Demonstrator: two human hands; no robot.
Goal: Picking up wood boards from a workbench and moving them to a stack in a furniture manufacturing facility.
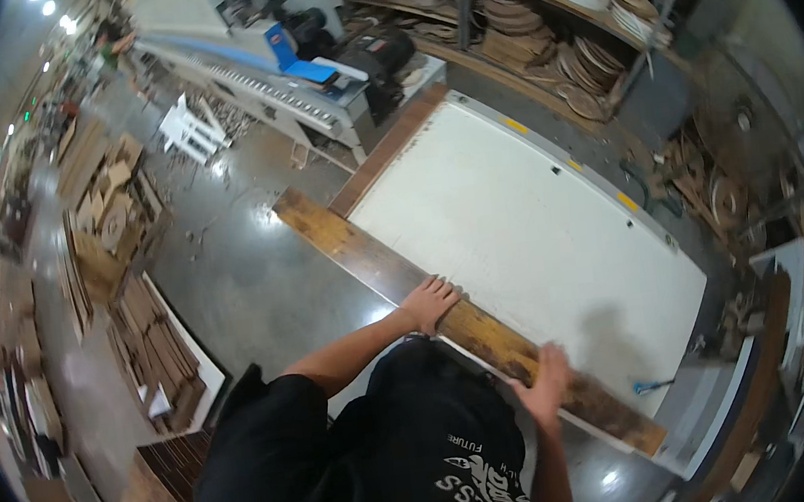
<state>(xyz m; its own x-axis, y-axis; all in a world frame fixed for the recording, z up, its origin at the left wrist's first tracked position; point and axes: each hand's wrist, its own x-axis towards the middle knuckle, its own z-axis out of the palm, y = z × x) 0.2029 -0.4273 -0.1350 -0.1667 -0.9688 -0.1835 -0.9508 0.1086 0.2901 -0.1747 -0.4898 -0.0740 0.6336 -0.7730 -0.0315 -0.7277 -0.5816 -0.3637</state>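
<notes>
A long brown wooden plank (362, 247) lies along the near edge of a big white table (516, 219). My left hand (430, 303) rests flat on the plank near its middle, fingers spread. My right hand (546, 380) presses on the same plank further right, fingers curled over its far edge. A second, darker plank (390, 150) lies along the table's left edge, meeting the first at the far left corner.
A blue and white machine (289, 62) stands beyond the table. Shelves with coils of edge strip (535, 26) line the back. Stacks of wooden boards (152, 346) and offcuts sit on the glossy floor to the left. A small blue tool (653, 385) lies near the table's right end.
</notes>
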